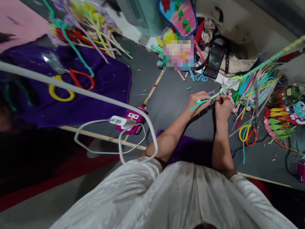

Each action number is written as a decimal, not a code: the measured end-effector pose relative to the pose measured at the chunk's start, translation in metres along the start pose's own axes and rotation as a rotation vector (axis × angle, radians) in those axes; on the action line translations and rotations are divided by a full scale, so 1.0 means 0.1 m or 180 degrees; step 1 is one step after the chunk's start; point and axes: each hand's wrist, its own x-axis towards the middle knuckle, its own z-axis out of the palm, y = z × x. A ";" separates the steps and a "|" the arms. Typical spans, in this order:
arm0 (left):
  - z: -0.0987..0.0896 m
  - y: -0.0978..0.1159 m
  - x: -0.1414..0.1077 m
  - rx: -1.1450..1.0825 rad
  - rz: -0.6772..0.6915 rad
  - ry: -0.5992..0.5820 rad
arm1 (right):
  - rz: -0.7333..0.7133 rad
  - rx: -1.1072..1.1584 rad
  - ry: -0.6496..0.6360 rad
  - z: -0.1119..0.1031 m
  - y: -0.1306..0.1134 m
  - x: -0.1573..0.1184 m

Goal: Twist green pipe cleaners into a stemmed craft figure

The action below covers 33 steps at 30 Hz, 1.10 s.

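A long, fuzzy green pipe cleaner, yellowish toward its far end, runs from my hands to the upper right edge. My left hand has its fingers closed around the lower part, where short green ends stick out over the wrist. Close beside it, my right hand pinches with bent fingers at the same strand. Small purple bits show between the hands; what exactly the fingertips grip is partly hidden. Right of my right hand lies a loose bundle of colourful pipe cleaners.
Red-and-yellow scissors lie at right near a petalled craft piece. A white cable crosses the left side above a pink power strip. More scissors rest on purple cloth. A phone leans by a bag.
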 end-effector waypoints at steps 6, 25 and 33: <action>-0.02 0.00 0.04 -0.0623 -0.0750 0.0267 | -0.0327 0.0235 -0.0121 -0.08 -0.03 0.01; -0.08 -0.08 0.10 -0.1731 -0.1500 0.0199 | 0.1443 0.2992 -0.0627 -0.04 -0.02 0.09; -0.05 -0.13 0.09 -0.1618 -0.1478 0.0215 | 0.1598 0.3168 -0.0695 0.00 0.01 0.09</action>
